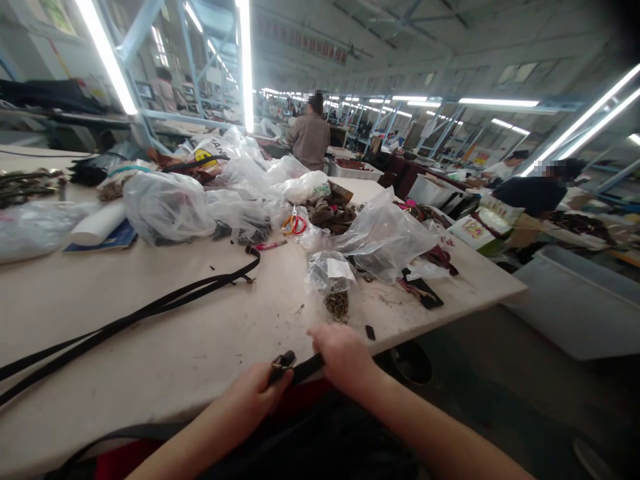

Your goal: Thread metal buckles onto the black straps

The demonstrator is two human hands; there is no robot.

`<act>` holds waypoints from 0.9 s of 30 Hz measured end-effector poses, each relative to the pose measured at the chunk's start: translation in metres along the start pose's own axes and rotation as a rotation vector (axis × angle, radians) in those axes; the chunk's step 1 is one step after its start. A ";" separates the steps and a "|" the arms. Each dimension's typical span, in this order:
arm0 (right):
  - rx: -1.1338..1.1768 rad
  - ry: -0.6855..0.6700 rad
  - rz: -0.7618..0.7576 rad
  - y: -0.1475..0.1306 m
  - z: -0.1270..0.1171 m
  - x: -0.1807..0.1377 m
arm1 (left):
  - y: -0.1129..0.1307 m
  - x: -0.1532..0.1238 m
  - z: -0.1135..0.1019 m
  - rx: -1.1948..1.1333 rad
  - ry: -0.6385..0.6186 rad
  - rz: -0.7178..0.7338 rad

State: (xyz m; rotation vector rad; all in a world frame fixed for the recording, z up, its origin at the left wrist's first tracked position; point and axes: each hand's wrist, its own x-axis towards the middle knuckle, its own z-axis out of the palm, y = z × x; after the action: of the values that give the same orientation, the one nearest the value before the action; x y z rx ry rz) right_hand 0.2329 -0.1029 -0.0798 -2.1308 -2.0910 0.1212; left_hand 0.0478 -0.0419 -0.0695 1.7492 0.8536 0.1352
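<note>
A short dark strap end (305,368) with a metal buckle (283,362) is held at the near edge of the worktable (165,347). The left hand (257,393) is curled shut around the buckle end, with the forearm reaching up from the lower left. The right hand (345,357) is closed over the strap's other end, knuckles upward, just right of the buckle, its forearm stretched in from the lower right.

Beyond the right hand, on the worktable, a small clear bag (333,280) is seen, in which small dark metal pieces are gathered at the bottom. Further back a large clear plastic bag (385,237) lies crumpled, its contents hard to tell. To the left of the small bag, a long black strap (150,310) is laid across the worktable. Orange-handled scissors (295,223) rest among the bags behind it. A bulging white bag (163,207) is set at the far left.
</note>
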 end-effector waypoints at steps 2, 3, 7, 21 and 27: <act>0.050 0.065 0.287 0.036 0.015 0.006 | -0.004 0.006 -0.005 -0.056 0.041 -0.027; 0.063 0.076 0.391 0.054 0.024 0.009 | -0.006 0.007 -0.008 -0.090 0.048 -0.050; 0.124 0.091 0.518 0.097 0.057 0.015 | -0.010 0.011 -0.011 -0.225 0.017 -0.125; 0.603 0.422 0.222 0.038 0.024 0.005 | -0.003 0.012 -0.002 -0.646 -0.044 -0.128; 0.760 0.693 -0.064 -0.021 -0.008 0.011 | 0.004 -0.004 -0.005 -0.881 -0.008 -0.083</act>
State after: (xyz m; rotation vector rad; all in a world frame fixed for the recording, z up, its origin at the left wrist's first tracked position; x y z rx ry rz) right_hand 0.2132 -0.0918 -0.0682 -1.3751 -1.3897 0.1197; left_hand 0.0442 -0.0405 -0.0626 0.8872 0.7024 0.3844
